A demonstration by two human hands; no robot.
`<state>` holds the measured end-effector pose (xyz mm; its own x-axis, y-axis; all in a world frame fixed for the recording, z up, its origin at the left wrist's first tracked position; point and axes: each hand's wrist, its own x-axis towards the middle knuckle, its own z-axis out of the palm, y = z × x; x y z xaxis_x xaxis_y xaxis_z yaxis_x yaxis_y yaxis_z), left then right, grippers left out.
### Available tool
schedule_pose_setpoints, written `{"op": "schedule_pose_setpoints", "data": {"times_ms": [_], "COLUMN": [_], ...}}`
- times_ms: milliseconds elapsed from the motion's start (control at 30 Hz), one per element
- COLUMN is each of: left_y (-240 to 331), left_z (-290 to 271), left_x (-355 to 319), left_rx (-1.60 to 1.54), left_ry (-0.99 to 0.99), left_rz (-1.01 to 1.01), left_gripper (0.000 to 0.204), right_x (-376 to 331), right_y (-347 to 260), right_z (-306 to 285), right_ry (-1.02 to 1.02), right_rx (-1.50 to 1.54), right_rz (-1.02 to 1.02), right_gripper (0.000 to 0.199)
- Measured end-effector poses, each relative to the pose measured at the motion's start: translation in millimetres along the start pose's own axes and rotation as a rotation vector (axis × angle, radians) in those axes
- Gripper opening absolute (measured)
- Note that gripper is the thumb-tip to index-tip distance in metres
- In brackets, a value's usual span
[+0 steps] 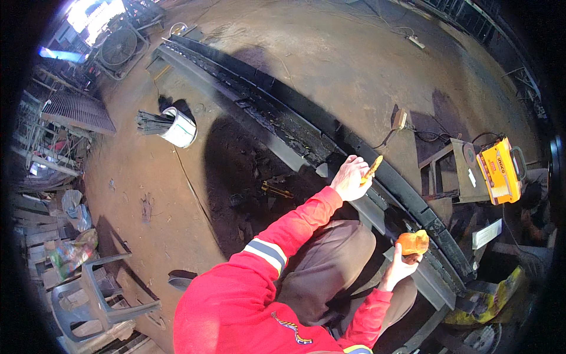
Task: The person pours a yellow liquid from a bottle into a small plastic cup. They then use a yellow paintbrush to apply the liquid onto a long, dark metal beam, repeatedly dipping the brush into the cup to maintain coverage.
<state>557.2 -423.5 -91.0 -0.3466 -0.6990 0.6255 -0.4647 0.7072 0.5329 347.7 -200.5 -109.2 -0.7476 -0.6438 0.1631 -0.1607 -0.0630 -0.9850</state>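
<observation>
My left hand (350, 179) is closed around a slim yellow piece (372, 169) that sticks out past the fingers; its kind is not clear. It is over the long dark steel beam (277, 121), which runs from the far left to the near right. Lower and to the right, my right hand (400, 270) grips a rounded orange-yellow object (414, 242) with the thumb up against it. I cannot make out what that object is. Below the left hand, the beam's near flange passes in front of my knees.
A white bucket (179, 128) of dark rods stands on the floor at left. At right are an orange machine case (500, 171) and a white box (487, 235). A grey plastic chair (100, 289) is at lower left, a fan (118, 47) at far left. Cables cross the floor.
</observation>
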Motion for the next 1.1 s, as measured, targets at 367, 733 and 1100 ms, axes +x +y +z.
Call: {"op": "schedule_pose_setpoints", "data": {"times_ms": [367,733,1100], "left_y": [2,-6,6], "left_z": [1,-7,-96], "left_x": [-6,-31,4], "left_rx": [-0.047,-0.074,0.0], "left_ry": [0.068,0.031,-0.062], "left_rz": [0.043,0.011,-0.276], "left_gripper": [0.008,0.009,0.046], "right_x": [2,-14,19], "right_y": [5,24,-22], "right_z": [-1,-3,45], "right_ry": [-0.03,0.029,-0.164], "right_rx": [0.082,0.032,0.142], "right_rz": [0.001,0.031,0.03], "right_gripper": [0.068,0.055,0.068]}}
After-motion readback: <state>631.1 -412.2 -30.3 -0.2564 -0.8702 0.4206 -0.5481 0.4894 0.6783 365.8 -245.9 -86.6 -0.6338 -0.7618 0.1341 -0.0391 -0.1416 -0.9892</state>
